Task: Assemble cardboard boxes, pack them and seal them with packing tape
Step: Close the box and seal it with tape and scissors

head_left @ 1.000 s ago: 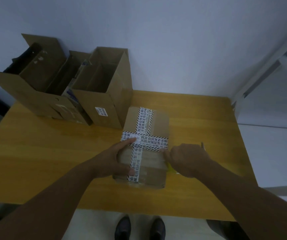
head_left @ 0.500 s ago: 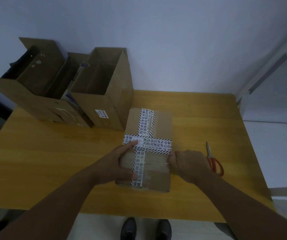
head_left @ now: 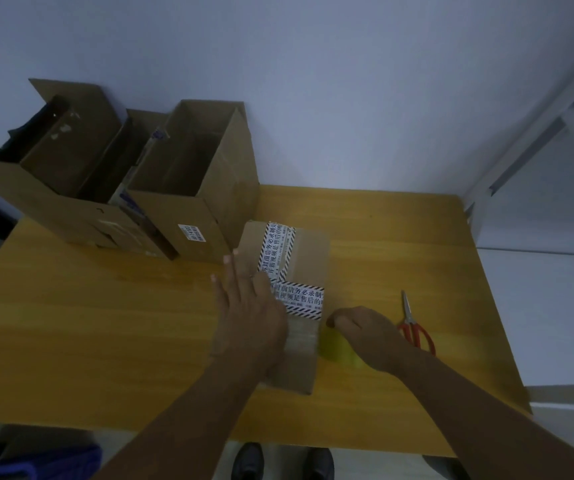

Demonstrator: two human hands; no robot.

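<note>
While pressing the left hand (head_left: 251,317) flat, fingers straight, on the brown taped cardboard box (head_left: 309,251), curls the right hand (head_left: 365,332) round a see-through yellow tape roll (head_left: 335,351).

Our forearms (head_left: 181,410) are bare as far as we can see them, and so are our left hand (head_left: 249,323) and right hand (head_left: 365,336), the nails short and pale. On our feet we wear dark, round-toed shoes (head_left: 251,460).

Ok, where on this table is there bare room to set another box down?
Bare table left of the taped box, in front of the open boxes; also behind the scissors. Crowded right of the box: right hand, scissors.
</note>
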